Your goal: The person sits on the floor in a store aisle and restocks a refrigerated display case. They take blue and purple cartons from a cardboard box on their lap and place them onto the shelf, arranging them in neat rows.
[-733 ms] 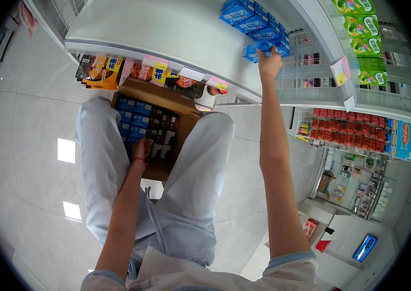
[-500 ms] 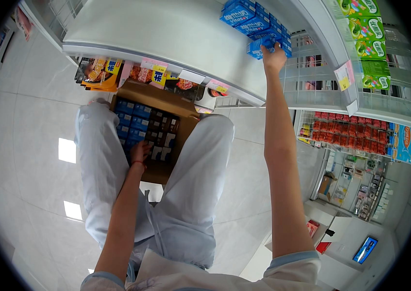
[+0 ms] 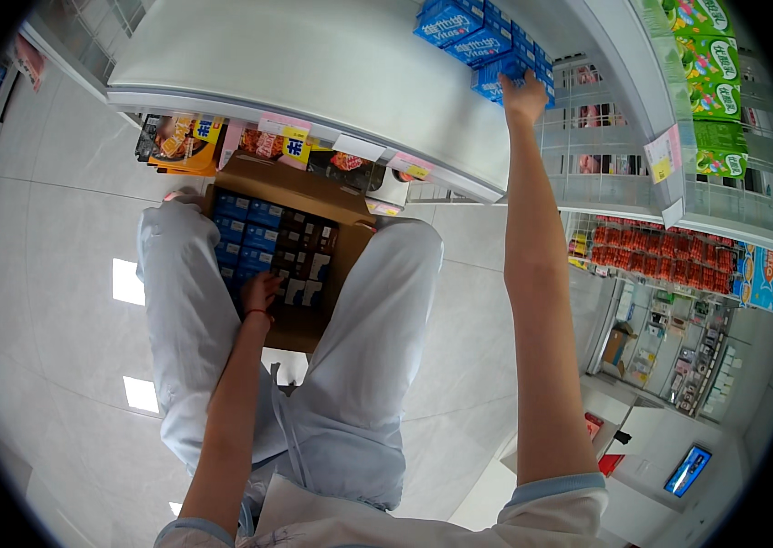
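My right hand (image 3: 523, 99) reaches up to the white shelf (image 3: 313, 68), its fingers closed on a blue drink carton (image 3: 490, 84) at the near end of a blue row. More blue drink cartons (image 3: 452, 23) stand behind and beside it. Lower down, my left hand (image 3: 260, 292) is inside an open cardboard box (image 3: 299, 187) between my knees. Its fingers curl over a blue carton at the near part of the box, and the fingertips are partly hidden. Several blue cartons (image 3: 258, 237) fill the box's left side, with dark brown cartons (image 3: 293, 239) to their right.
Price tags (image 3: 359, 146) line the shelf's front edge. Under it are packaged foods (image 3: 187, 144). Green cartons (image 3: 710, 55) stand on a shelf at right, above red snack packs (image 3: 660, 256). Grey tiled floor (image 3: 48, 274) surrounds my legs.
The blue carton under my right hand has moved slightly back and right, lining up with the row. My left hand has sunk slightly lower in the box.
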{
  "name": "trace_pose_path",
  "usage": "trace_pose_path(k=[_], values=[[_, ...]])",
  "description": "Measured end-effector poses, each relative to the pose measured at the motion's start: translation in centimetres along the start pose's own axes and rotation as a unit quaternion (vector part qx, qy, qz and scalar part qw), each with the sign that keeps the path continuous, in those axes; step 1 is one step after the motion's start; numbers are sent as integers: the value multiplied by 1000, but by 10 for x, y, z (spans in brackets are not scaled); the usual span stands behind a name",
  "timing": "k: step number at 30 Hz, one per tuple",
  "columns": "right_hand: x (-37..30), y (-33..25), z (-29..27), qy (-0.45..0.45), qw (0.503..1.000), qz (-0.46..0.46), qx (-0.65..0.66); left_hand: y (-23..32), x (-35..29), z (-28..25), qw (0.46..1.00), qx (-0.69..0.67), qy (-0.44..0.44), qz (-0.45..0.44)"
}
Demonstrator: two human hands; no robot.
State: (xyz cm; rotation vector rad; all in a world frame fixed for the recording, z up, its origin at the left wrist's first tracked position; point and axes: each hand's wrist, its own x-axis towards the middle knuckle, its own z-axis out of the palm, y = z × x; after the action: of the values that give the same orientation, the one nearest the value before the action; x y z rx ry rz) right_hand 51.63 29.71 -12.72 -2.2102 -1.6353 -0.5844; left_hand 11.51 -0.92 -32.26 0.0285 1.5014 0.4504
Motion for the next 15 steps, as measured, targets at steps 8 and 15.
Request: trace_pose_path(k=[8,15], values=[[6,14,-11,-149,965,138,168,7,-8,9,999,-28,-6,-21],[-133,-112,-96,-182,830,149,506,-9,12,-13,983,74,92,141]])
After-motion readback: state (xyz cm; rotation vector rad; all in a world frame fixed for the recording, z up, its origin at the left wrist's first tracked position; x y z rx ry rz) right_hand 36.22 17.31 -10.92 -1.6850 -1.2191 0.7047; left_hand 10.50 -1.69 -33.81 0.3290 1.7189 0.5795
